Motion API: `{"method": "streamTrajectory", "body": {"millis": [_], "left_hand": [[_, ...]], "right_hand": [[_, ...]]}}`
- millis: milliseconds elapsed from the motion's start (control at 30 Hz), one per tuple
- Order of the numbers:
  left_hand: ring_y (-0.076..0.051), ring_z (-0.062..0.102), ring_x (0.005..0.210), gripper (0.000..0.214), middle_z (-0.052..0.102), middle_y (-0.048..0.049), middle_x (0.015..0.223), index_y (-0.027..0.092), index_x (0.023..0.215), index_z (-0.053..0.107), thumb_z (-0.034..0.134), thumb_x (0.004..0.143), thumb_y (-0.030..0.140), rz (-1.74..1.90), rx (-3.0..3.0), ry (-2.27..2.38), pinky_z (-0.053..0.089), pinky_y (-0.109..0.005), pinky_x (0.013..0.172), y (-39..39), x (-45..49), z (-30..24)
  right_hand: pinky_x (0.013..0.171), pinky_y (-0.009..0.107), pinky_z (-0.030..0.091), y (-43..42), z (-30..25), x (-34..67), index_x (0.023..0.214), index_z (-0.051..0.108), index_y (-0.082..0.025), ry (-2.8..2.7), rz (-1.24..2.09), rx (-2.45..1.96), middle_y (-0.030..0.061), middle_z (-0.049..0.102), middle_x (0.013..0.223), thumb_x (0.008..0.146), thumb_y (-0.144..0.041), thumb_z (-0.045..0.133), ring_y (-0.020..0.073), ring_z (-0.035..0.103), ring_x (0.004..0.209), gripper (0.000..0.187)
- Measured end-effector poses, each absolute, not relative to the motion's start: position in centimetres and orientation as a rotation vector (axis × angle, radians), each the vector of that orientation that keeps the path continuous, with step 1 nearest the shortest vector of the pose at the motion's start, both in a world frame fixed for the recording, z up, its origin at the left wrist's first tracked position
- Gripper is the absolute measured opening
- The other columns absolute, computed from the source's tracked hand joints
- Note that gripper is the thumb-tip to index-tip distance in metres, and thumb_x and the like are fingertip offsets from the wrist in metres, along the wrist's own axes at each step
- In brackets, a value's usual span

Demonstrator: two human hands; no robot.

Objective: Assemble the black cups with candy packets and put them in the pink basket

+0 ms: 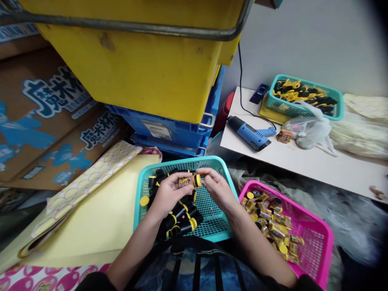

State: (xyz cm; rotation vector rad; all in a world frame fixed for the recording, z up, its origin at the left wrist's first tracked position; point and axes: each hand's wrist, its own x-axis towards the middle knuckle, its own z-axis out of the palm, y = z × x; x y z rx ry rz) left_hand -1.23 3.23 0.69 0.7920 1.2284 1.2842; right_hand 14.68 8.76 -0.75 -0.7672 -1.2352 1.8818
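My left hand (169, 193) and my right hand (216, 186) meet over a teal basket (216, 163) on my lap. Between their fingertips they pinch one small black tube with a yellow cap and a colourful label (189, 181). Below the hands, several black tubes with yellow caps (181, 218) lie in the teal basket. To the right, a pink basket (315, 238) holds several labelled tubes (273, 222).
A blue heat gun (249, 135) lies on a white board (318, 163) at the right, beside a plastic bag (309, 129) and another teal basket of black and yellow parts (306, 97). Yellow and blue crates (145, 72) are stacked ahead. Cardboard boxes (45, 121) and sticker sheets (91, 178) lie at the left.
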Motion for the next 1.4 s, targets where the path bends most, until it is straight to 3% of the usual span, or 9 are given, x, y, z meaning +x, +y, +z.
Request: {"method": "streamTrajectory", "body": {"millis": [133,267,500,633,767,900,1067,1267,1400], "left_hand": [[-0.017,0.070,0.085,0.029,0.075,-0.0033,0.098,0.020,0.093,0.073,0.079,0.064,0.018,1.345,0.855,1.208,0.058,-0.030,0.077,3.1,-0.8,0.9],[-0.020,0.070,0.090,0.027,0.076,-0.0040,0.095,0.019,0.091,0.074,0.078,0.065,0.018,1.345,0.937,1.290,0.056,-0.032,0.084,2.8,-0.7,1.1],[-0.019,0.070,0.086,0.030,0.076,-0.0038,0.095,0.019,0.092,0.074,0.081,0.062,0.022,1.317,0.856,1.294,0.056,-0.031,0.080,2.5,-0.5,1.0],[-0.015,0.068,0.076,0.031,0.074,-0.0024,0.087,0.018,0.087,0.073,0.084,0.058,0.021,1.213,0.849,1.151,0.056,-0.027,0.073,2.3,-0.7,1.3],[-0.014,0.068,0.071,0.033,0.072,-0.0033,0.088,0.018,0.095,0.068,0.081,0.066,0.029,1.186,0.772,1.016,0.057,-0.028,0.070,2.2,-1.3,1.4],[-0.018,0.068,0.089,0.044,0.069,-0.0066,0.105,0.022,0.114,0.058,0.076,0.074,0.030,1.181,0.809,0.983,0.055,-0.028,0.078,2.1,-1.2,1.4],[-0.022,0.064,0.104,0.058,0.062,-0.0127,0.124,0.025,0.135,0.041,0.065,0.083,0.036,1.054,0.997,0.957,0.052,-0.034,0.087,2.6,-1.9,1.8],[-0.025,0.060,0.103,0.030,0.065,-0.0104,0.117,0.020,0.111,0.064,0.051,0.088,0.034,0.793,1.419,1.816,0.046,-0.041,0.094,3.9,-5.3,-0.4],[-0.031,0.057,0.106,0.029,0.068,-0.0120,0.105,0.018,0.098,0.069,0.050,0.088,0.037,0.448,1.747,2.020,0.043,-0.043,0.094,4.2,-4.8,-2.1]], "right_hand": [[0.082,0.034,0.049,7.8,-1.3,13.5,0.116,0.064,-0.025,-0.987,2.187,-0.684,0.0063,0.066,0.105,0.085,-0.051,0.060,0.0194,0.062,0.092,0.040],[0.081,0.035,0.049,7.2,-2.1,12.8,0.110,0.066,-0.023,-0.984,2.128,-0.681,0.0069,0.067,0.102,0.082,-0.054,0.062,0.0210,0.062,0.093,0.042],[0.081,0.029,0.046,7.4,-2.8,12.9,0.102,0.067,-0.025,-1.154,1.909,-0.743,0.0026,0.064,0.099,0.083,-0.047,0.065,0.0156,0.059,0.091,0.030],[0.067,0.023,0.045,7.3,-2.7,13.3,0.092,0.062,-0.023,-1.053,2.076,-0.630,-0.0005,0.061,0.086,0.072,-0.047,0.076,0.0119,0.057,0.075,0.034],[0.066,0.028,0.048,7.1,-2.1,14.3,0.105,0.060,-0.023,-1.019,2.131,-0.550,0.0043,0.061,0.096,0.081,-0.062,0.058,0.0150,0.058,0.076,0.045],[0.082,0.036,0.048,7.1,-0.3,14.7,0.125,0.054,-0.029,-1.540,1.676,-0.661,0.0084,0.055,0.121,0.079,-0.052,0.066,0.0230,0.056,0.102,0.053],[0.089,0.042,0.045,7.3,3.1,19.0,0.109,0.064,-0.027,-2.070,0.931,-0.832,0.0067,0.067,0.100,0.083,-0.036,0.066,0.0241,0.060,0.097,0.028],[0.078,0.048,0.049,7.8,3.6,29.9,0.104,0.069,-0.019,-2.463,0.355,-1.792,0.0151,0.069,0.095,0.078,-0.052,0.060,0.0335,0.063,0.088,0.043],[0.090,0.044,0.047,9.3,2.3,25.6,0.119,0.063,-0.021,-2.565,0.602,-1.560,0.0130,0.067,0.115,0.090,-0.044,0.050,0.0293,0.061,0.107,0.040]]}}
